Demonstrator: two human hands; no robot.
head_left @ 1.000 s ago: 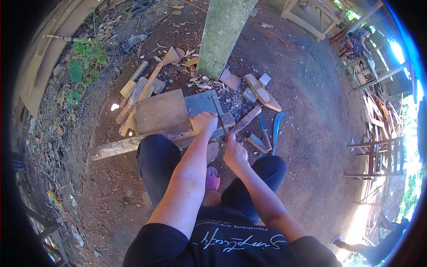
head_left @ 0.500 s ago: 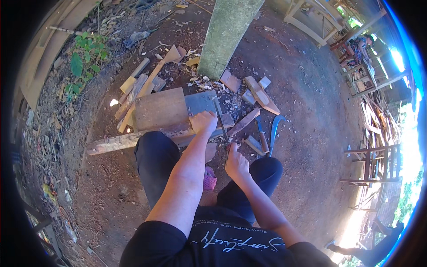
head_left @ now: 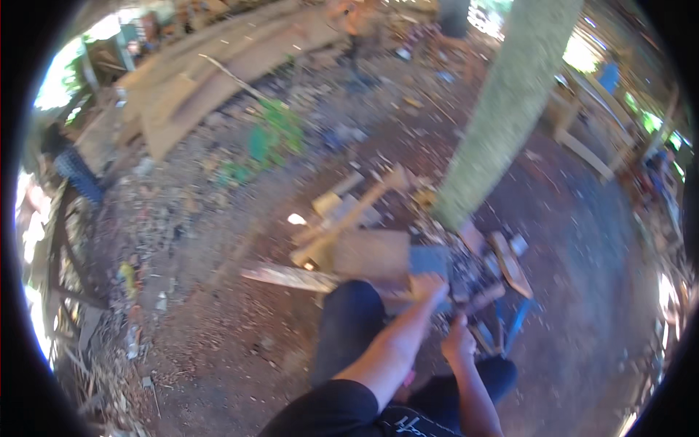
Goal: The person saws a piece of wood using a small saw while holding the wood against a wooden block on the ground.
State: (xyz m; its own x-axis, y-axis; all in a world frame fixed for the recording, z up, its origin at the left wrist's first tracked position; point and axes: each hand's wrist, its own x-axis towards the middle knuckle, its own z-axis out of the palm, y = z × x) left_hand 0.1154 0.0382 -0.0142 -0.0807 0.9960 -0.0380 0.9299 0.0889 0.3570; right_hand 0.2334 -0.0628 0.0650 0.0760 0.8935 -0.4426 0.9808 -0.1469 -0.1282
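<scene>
My left hand (head_left: 429, 287) is closed at the near edge of a flat grey-blue board (head_left: 428, 261), which lies beside a brown board (head_left: 371, 250). To its right, my right hand (head_left: 458, 344) is wrapped around the handle of a long, narrow-bladed tool (head_left: 460, 315). Motion blur smears the blade, so its exact kind does not show. Both boards lie low in front of my knees, near a long rough timber (head_left: 287, 277). My left fingers are partly hidden under the hand.
A mossy post (head_left: 502, 116) rises just beyond the boards. Wood offcuts (head_left: 346, 211) lie on the left, and a pointed wood block (head_left: 511, 264) on the right. A curved blue blade (head_left: 518, 325) rests near my right knee. A leafy plant (head_left: 275, 135) grows farther left.
My view has swung left and up, so the whole scene sits farther right and lower, and is blurred. Both hands keep their places at the board and tool.
</scene>
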